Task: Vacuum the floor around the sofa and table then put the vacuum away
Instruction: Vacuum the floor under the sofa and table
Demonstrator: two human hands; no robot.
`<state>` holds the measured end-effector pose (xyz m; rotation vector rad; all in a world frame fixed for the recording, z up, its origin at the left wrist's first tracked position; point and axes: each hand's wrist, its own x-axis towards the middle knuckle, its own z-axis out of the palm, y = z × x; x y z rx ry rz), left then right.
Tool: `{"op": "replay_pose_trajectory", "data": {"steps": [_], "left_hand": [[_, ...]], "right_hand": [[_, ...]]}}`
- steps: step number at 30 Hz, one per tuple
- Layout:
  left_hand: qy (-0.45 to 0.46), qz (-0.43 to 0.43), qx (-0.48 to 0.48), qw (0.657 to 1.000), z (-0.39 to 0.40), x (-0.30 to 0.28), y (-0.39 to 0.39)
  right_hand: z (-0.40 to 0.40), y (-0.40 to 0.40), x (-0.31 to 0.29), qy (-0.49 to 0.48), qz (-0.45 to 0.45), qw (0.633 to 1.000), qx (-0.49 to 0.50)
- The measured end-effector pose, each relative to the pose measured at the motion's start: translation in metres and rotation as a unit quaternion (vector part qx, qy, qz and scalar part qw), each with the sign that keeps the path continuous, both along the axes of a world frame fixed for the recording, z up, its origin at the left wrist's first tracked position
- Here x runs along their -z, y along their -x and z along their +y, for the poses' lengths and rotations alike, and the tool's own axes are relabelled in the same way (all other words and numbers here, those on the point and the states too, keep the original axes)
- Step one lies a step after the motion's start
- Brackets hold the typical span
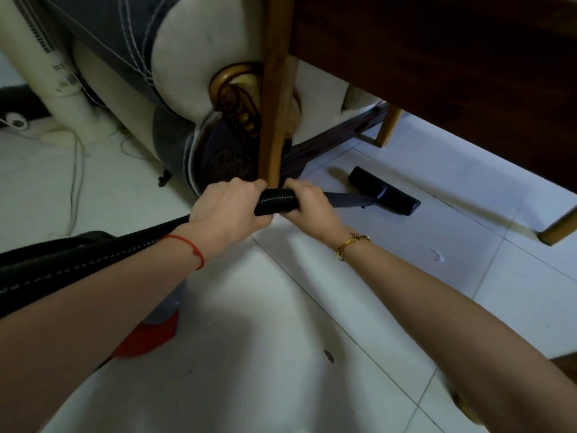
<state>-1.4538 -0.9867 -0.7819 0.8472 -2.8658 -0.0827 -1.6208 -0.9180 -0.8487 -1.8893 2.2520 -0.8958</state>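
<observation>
While both hands grip one ribbed hose [276, 201], left hand [231, 207] curled round it at 9 o'clock, right hand [309, 204] at 3, one wand [349, 200] runs to one floor head [384, 190] flat on tiles [312, 339] under the table [437, 57]. Three table legs visible. One sofa [175, 73] at 11.

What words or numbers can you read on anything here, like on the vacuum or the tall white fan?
None can be read.
Tower fan: small dark marks near its lower part, too small and blurred to read.
Vacuum hose, gripped by the left hand and the right hand: no writing shows.
Floor head: plain black, no label visible.
Sofa arm: gold scroll carving only, no letters.
</observation>
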Motion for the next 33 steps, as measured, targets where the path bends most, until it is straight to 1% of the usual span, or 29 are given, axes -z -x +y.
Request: {"op": "replay_pose_trajectory", "data": {"steps": [4,11,15,19,23,29,33], "left_hand": [[0.017,-0.001,-0.011,1.000,0.010,-0.007,-0.024],[0.020,-0.009,-0.029,0.999,0.034,-0.016,-0.049],[0.014,-0.017,-0.039,0.999,0.039,-0.018,-0.053],[0.016,-0.043,-0.036,0.998,0.040,-0.019,-0.055],[-0.003,-0.077,-0.031,0.997,0.040,-0.019,-0.050],[-0.009,-0.155,-0.056,0.986,0.031,-0.024,-0.048],[0.037,-0.178,-0.064,0.981,0.028,-0.020,-0.043]], "right_hand": [[0.006,-0.025,-0.007,0.014,-0.025,1.000,-0.013],[0.027,-0.068,-0.022,0.060,0.025,0.996,-0.069],[0.030,-0.071,-0.020,0.055,0.011,0.994,-0.098],[0.029,-0.070,-0.014,0.043,0.014,0.993,-0.112],[0.026,-0.065,-0.007,0.033,0.028,0.993,-0.112],[0.019,-0.045,0.002,0.014,0.036,0.994,-0.101],[0.011,-0.035,0.005,0.005,0.044,0.994,-0.103]]}}
